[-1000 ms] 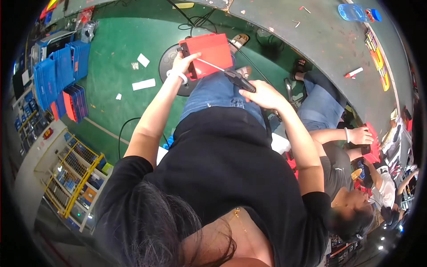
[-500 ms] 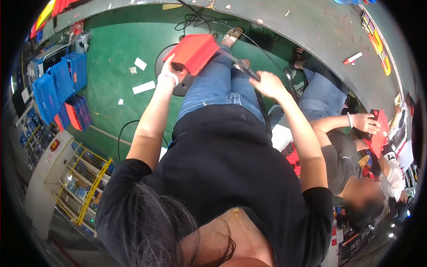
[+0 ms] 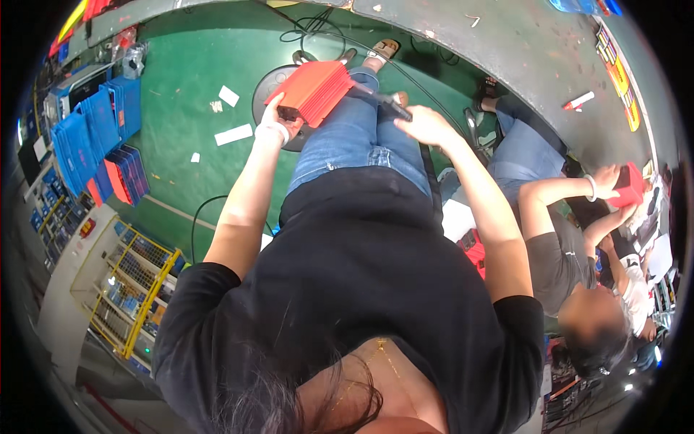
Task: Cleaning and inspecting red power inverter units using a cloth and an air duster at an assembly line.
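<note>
My left hand (image 3: pixel 278 123) grips the near left end of a red, ribbed metal housing (image 3: pixel 311 92), held tilted above my left thigh. Dark openings show at its near end. Closed around a dark-handled tool (image 3: pixel 390 105) is my right hand (image 3: pixel 426 126), over my right leg. The tool's slim greyish shaft points left at the housing's right end; motion smears it, so its exact kind and whether it touches the ribs cannot be told.
Under the housing is a round dark base (image 3: pixel 269 105) on the green floor. A grey workbench (image 3: pixel 506 72) curves across the front, with a marker (image 3: pixel 578 100) on it. Blue pieces (image 3: pixel 94 134) stand stacked at left. At right a co-worker holds a red part (image 3: pixel 627 186).
My right hand and the tool have shifted slightly left and up, the shaft staying by the housing. The housing has moved slightly. The co-worker has turned their red part.
</note>
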A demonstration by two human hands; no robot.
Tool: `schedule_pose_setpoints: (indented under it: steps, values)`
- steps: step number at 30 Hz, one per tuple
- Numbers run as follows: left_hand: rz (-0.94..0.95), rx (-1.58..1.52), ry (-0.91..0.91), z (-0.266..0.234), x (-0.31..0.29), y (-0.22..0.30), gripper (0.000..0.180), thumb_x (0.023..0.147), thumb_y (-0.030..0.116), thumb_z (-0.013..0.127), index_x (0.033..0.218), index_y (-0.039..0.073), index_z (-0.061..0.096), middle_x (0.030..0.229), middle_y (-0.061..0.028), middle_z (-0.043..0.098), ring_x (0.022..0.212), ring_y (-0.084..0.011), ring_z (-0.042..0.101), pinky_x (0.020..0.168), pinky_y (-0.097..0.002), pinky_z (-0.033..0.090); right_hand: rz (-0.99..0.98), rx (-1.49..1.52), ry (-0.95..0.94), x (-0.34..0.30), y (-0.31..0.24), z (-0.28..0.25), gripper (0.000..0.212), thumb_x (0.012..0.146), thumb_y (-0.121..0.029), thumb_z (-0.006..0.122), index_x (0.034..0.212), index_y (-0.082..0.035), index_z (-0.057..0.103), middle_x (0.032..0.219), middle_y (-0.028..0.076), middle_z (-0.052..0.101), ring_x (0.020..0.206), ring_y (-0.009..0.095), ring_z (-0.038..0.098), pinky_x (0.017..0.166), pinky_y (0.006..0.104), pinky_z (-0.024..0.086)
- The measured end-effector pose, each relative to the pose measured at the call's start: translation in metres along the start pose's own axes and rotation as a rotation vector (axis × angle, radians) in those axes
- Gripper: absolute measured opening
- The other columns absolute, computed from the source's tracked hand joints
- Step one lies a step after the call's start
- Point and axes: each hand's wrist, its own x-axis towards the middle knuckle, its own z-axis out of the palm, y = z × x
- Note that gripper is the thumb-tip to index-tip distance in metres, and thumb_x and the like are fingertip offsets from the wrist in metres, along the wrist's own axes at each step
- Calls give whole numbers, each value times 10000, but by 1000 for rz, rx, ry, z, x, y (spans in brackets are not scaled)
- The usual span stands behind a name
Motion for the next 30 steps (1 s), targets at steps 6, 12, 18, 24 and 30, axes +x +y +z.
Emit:
schedule_pose_setpoints:
  steps: [6, 12, 18, 24, 30]
  values:
    - [1, -18, 36, 19, -19, -6, 345, 722, 372, 717, 947, 159, 567, 862, -29, 618, 740, -223, 591, 544, -330, 454, 43, 28, -4, 0, -1, -8, 373, 813, -399, 548, 965, -65, 615, 922, 186, 651, 899, 342, 623, 815, 426, 477]
    - [-27, -28, 31, 6, -2, -6, 332, 727, 368, 710, 935, 154, 563, 875, -37, 613, 743, -226, 581, 550, -335, 459, 20, -64, -101, -19, -7, -7, 405, 809, -399, 584, 963, -27, 621, 881, 153, 656, 870, 311, 627, 775, 400, 471]
    - [-37, -32, 40, -2, 6, 0, 349, 703, 375, 728, 921, 155, 567, 866, -30, 607, 745, -228, 571, 545, -336, 455, 40, -156, -154, -11, 5, -8, 361, 814, -379, 566, 950, -49, 619, 876, 154, 654, 878, 308, 630, 785, 412, 477]
    - [22, -34, 11, -2, 1, -5, 384, 703, 376, 724, 980, 162, 567, 925, -32, 613, 804, -232, 584, 544, -353, 456, 31, -151, -66, -4, 8, -5, 339, 810, -370, 578, 908, -50, 631, 773, 104, 663, 751, 254, 646, 709, 377, 488]
    - [73, -203, -169, 4, -18, -11, 489, 772, 266, 654, 1211, 107, 510, 1224, -85, 559, 1128, -284, 517, 962, -475, 411, -216, 133, -378, -29, -5, -22, 338, 828, -377, 618, 909, -51, 645, 736, 46, 665, 719, 132, 614, 669, 296, 471]
